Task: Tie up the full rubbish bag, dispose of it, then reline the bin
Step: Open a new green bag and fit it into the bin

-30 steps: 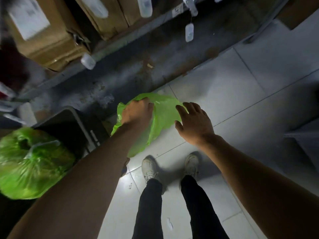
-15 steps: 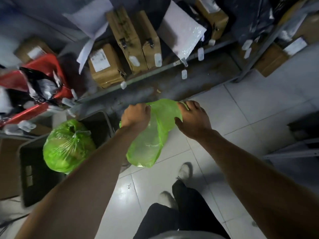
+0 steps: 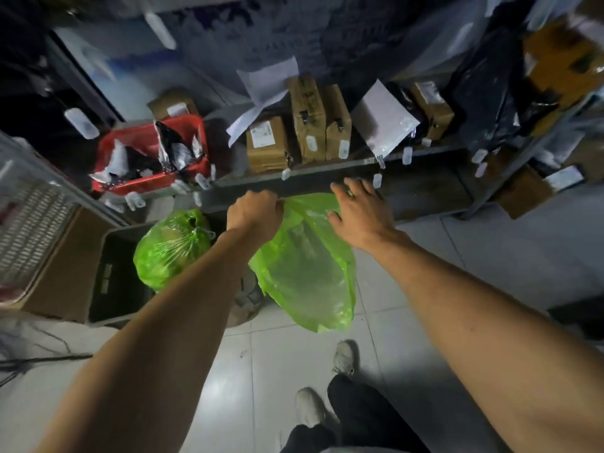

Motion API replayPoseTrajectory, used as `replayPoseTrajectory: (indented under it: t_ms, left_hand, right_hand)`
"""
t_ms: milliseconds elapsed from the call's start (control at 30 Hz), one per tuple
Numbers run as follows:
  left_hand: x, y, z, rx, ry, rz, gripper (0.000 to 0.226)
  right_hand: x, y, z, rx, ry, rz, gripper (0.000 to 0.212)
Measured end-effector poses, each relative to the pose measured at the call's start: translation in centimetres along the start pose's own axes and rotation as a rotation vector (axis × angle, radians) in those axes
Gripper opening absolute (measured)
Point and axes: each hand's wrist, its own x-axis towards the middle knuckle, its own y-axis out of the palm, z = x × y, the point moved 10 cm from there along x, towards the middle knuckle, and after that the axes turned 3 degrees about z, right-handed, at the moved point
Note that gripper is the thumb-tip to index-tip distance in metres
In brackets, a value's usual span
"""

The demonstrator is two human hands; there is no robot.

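**While the fresh liner hangs open, the tied bag sits in the bin**

While both arms reach forward over the tiled floor [image 3: 490, 256], the metal shelf [image 3: 327, 178] runs just beyond the hands, carrying cardboard boxes [image 3: 304, 122] and a red crate [image 3: 147, 152] off to the left. Below and left of the left hand stands the dark bin [image 3: 111, 273], and the tied full rubbish bag [image 3: 170, 246], bright green with a knot at the top, rests in its mouth. Between the two hands hangs the empty green liner bag [image 3: 304, 266], sagging down toward the person's shoes [image 3: 343, 354]. The left hand [image 3: 253, 212] has its grip curled tight, pinching the liner's upper edge. The right hand [image 3: 358, 212] lies on the opposite side of that edge with fingers spread fairly straight, its thumb against the plastic; a ring [image 3: 350, 193] shows on one finger.
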Motion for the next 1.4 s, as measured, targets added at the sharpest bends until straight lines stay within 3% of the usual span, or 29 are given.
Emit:
replayPoseTrajectory:
  t_ms: [300, 633, 1000, 1400]
  left_hand:
    - [-6.6, -4.4, 4.8, -0.009, -0.147, -0.104, 0.03]
    - [-21.2, -5.4, 10.8, 0.013, -0.611, -0.203, 0.036]
    - [-39.9, -4.8, 13.6, -0.024, -0.922, -0.268, 0.031]
    - [-62.3, -4.1, 13.0, -0.178, -1.192, -0.4, 0.031]
  right_hand:
    - [-0.2, -3.8, 6.4, -0.005, -0.242, -0.055, 0.057]
    - [-4.9, -2.8, 16.2, 0.079, -0.641, 0.074, 0.059]
    - [-16.3, -1.9, 26.6, 0.072, -1.014, 0.119, 0.055]
    - [-34.8, -2.2, 36.1, 0.09, -1.326, 0.136, 0.05]
